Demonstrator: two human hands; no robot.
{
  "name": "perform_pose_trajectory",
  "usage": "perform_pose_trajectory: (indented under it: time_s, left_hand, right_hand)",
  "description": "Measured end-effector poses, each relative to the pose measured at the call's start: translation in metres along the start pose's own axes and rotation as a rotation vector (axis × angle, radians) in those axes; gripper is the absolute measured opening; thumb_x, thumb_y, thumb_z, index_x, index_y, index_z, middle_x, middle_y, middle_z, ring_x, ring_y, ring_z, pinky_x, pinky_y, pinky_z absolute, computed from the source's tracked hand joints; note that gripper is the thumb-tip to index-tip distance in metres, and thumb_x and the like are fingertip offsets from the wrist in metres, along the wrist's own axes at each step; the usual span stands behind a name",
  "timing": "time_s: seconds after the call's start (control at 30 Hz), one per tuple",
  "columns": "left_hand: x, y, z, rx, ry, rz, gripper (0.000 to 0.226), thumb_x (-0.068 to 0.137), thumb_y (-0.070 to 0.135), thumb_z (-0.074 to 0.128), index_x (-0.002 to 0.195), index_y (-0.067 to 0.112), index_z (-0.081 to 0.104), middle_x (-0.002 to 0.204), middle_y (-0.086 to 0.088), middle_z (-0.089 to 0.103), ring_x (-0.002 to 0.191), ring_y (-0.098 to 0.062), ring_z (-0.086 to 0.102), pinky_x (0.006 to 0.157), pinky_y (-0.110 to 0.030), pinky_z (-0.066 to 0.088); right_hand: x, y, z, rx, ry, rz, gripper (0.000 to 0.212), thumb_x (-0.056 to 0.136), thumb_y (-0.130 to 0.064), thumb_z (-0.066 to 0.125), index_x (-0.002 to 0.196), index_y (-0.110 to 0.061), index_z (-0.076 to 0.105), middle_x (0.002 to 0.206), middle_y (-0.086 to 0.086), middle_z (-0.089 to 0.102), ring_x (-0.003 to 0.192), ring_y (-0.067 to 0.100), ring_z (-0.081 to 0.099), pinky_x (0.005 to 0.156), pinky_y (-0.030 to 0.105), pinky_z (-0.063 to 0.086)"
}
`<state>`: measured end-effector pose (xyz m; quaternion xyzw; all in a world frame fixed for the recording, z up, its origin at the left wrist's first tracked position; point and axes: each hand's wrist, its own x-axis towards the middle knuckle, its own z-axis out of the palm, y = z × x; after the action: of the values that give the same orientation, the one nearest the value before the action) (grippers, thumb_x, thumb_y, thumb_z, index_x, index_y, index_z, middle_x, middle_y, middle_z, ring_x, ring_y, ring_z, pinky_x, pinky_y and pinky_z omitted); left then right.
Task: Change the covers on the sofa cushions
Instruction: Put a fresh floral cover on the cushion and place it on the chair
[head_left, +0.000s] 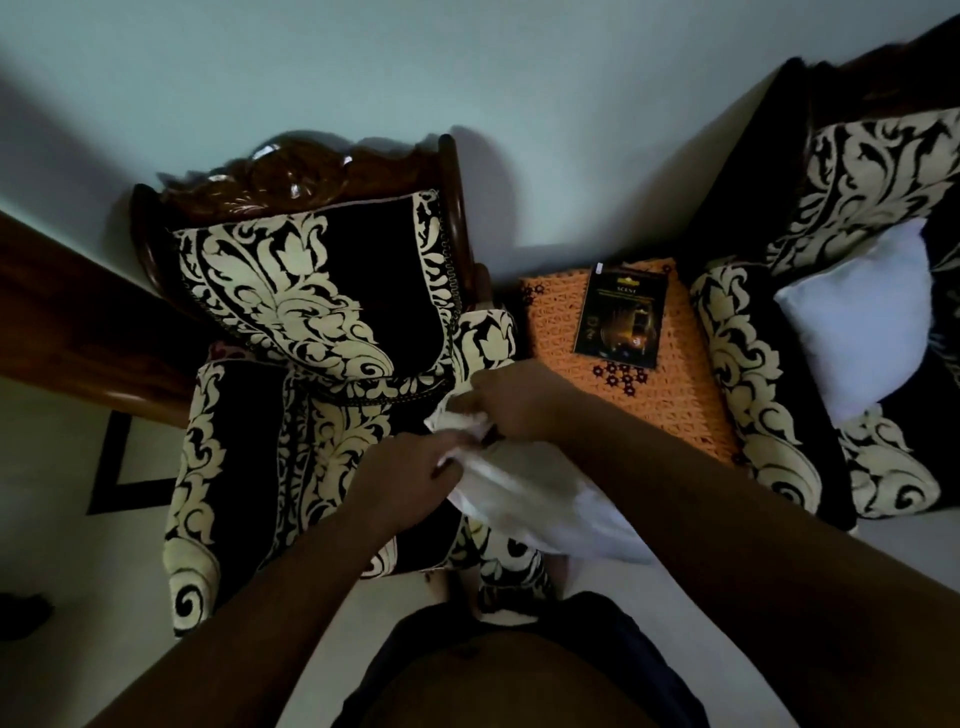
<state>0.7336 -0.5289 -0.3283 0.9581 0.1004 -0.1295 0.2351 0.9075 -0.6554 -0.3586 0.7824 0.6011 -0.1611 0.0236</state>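
A white cushion (545, 499) lies at the right front corner of the black-and-cream patterned armchair seat (249, 431). My left hand (410, 478) grips bunched white fabric at the cushion's near end. My right hand (514, 400) pinches the same bunched fabric from the far side. Both hands meet at the cushion's upper left end. A second bare white cushion (862, 317) leans on the patterned sofa (753, 364) at the right.
The armchair has a carved dark wood back (296, 171) against the pale wall. An orange woven side table (639, 395) between the seats holds a dark box (621, 312). A wooden rail (67, 322) crosses the left. Pale floor lies at lower left.
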Motion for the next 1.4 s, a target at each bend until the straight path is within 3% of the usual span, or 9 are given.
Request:
perform_pose_trajectory:
  time_s: [0.17, 0.4, 0.53, 0.63, 0.73, 0.87, 1.0, 1.2, 1.4]
  left_hand:
    - [-0.002, -0.001, 0.024, 0.344, -0.267, -0.016, 0.035, 0.098, 0.038, 0.045, 0.129, 0.036, 0.060, 0.112, -0.001, 0.071, 0.106, -0.022, 0.065, 0.089, -0.035, 0.047]
    - [0.004, -0.002, 0.036, 0.473, -0.061, 0.104, 0.032, 0.082, 0.060, 0.047, 0.097, 0.035, 0.061, 0.103, 0.006, 0.053, 0.106, -0.020, 0.047, 0.089, -0.046, 0.036]
    - [0.009, -0.010, 0.038, 0.014, -0.097, 0.253, 0.026, 0.082, 0.055, 0.058, 0.090, 0.030, 0.062, 0.108, 0.010, 0.053, 0.107, -0.012, 0.048, 0.088, -0.039, 0.039]
    - [0.017, -0.003, 0.030, -0.536, -0.221, -0.033, 0.011, 0.091, 0.019, 0.072, 0.091, 0.017, 0.061, 0.087, 0.004, 0.058, 0.076, 0.001, 0.058, 0.069, -0.028, 0.051]
    - [0.026, -0.007, 0.034, -0.625, -0.152, -0.178, 0.023, 0.092, 0.011, 0.069, 0.086, 0.024, 0.052, 0.067, 0.004, 0.053, 0.055, -0.008, 0.050, 0.053, -0.030, 0.042]
    - [0.045, -0.001, 0.033, -0.442, 0.022, -0.216, 0.022, 0.091, 0.016, 0.067, 0.094, 0.023, 0.046, 0.076, 0.003, 0.057, 0.061, -0.013, 0.050, 0.056, -0.032, 0.038]
    - [0.070, 0.003, 0.016, -0.354, 0.065, -0.222, 0.028, 0.098, 0.024, 0.060, 0.125, 0.029, 0.059, 0.106, 0.003, 0.071, 0.087, -0.015, 0.065, 0.071, -0.028, 0.048]
    - [0.088, -0.022, 0.001, -0.136, 0.062, -0.261, 0.034, 0.102, 0.029, 0.053, 0.128, 0.010, 0.066, 0.127, -0.013, 0.066, 0.115, -0.031, 0.061, 0.094, -0.035, 0.045]
    - [0.094, -0.035, 0.006, -0.043, 0.032, -0.249, 0.035, 0.101, 0.035, 0.052, 0.123, 0.011, 0.066, 0.124, -0.012, 0.056, 0.111, -0.033, 0.059, 0.089, -0.036, 0.045]
  right_hand:
    - [-0.013, 0.002, 0.046, 0.095, -0.028, 0.011, 0.090, 0.082, -0.072, 0.062, 0.157, -0.044, 0.020, 0.135, 0.007, 0.046, 0.121, 0.028, 0.047, 0.094, 0.041, 0.038]
    - [-0.079, -0.012, 0.086, 0.371, 0.283, 0.224, 0.067, 0.090, -0.065, 0.048, 0.153, -0.044, 0.035, 0.146, 0.002, 0.045, 0.137, 0.024, 0.037, 0.110, 0.047, 0.034]
    - [-0.091, -0.022, 0.106, 0.454, 0.329, 0.133, 0.056, 0.096, -0.060, 0.045, 0.149, -0.042, 0.043, 0.151, 0.002, 0.046, 0.141, 0.021, 0.039, 0.110, 0.050, 0.036]
    - [-0.093, -0.025, 0.112, 0.597, 0.241, 0.075, 0.056, 0.103, -0.063, 0.024, 0.143, -0.036, 0.054, 0.154, -0.006, 0.046, 0.148, 0.008, 0.031, 0.118, 0.062, 0.017]
    - [-0.094, -0.025, 0.107, 0.790, 0.194, 0.101, 0.069, 0.100, -0.067, 0.020, 0.136, -0.026, 0.062, 0.153, -0.010, 0.047, 0.149, 0.001, 0.027, 0.121, 0.061, -0.004]
    - [-0.096, -0.026, 0.096, 0.432, 0.292, 0.199, 0.050, 0.094, -0.058, 0.047, 0.136, -0.033, 0.058, 0.157, -0.003, 0.042, 0.150, 0.016, 0.028, 0.117, 0.067, 0.017]
    - [-0.124, -0.036, 0.089, 0.370, 0.537, 0.525, 0.052, 0.087, -0.050, 0.064, 0.132, -0.026, 0.057, 0.133, 0.003, 0.053, 0.126, 0.026, 0.048, 0.104, 0.049, 0.041]
    - [-0.165, 0.000, 0.107, 0.344, 0.410, 0.833, 0.053, 0.091, -0.052, 0.063, 0.134, -0.025, 0.049, 0.131, 0.004, 0.054, 0.120, 0.027, 0.051, 0.095, 0.045, 0.046]
    - [-0.147, 0.031, 0.082, 0.359, 0.480, 0.757, 0.059, 0.088, -0.045, 0.068, 0.139, -0.026, 0.046, 0.137, 0.007, 0.049, 0.127, 0.030, 0.046, 0.104, 0.050, 0.043]
